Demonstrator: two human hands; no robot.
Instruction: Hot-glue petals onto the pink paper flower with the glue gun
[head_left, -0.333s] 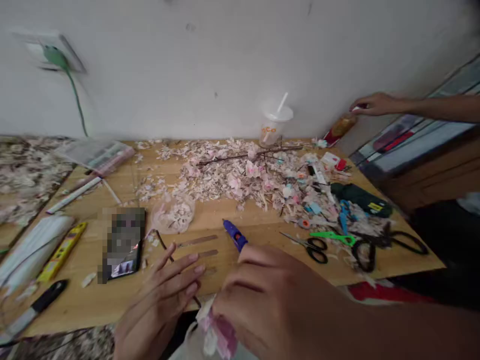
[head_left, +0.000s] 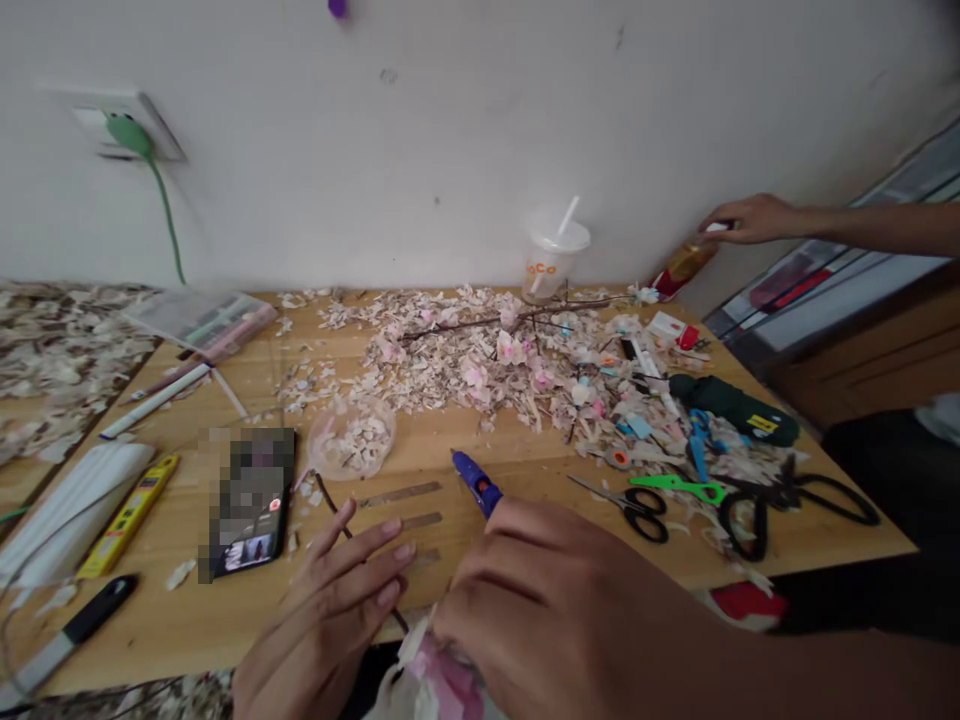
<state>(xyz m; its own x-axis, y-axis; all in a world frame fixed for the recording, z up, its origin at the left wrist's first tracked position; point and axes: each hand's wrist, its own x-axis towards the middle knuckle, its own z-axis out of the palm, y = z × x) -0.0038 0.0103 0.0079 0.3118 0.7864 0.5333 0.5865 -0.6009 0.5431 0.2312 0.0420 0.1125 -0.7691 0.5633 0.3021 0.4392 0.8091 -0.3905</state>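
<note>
My right hand is at the table's near edge, curled around a blue glue gun whose nozzle points away from me. Below it, pink and white paper petals sit between my two hands. My left hand lies beside them, fingers stretched out over a thin dark twig on the wooden table; whether it pinches the twig or the petals is hidden.
A phone lies left of my hands, with a yellow box and a black-handled cutter further left. Paper scraps cover the middle. Several scissors lie at right. A cup with straw stands by the wall. Another person's hand reaches in far right.
The view has shifted slightly up and steadied. My hands and the glue gun stay in almost the same place; the other person's hand stays by the bottle.
</note>
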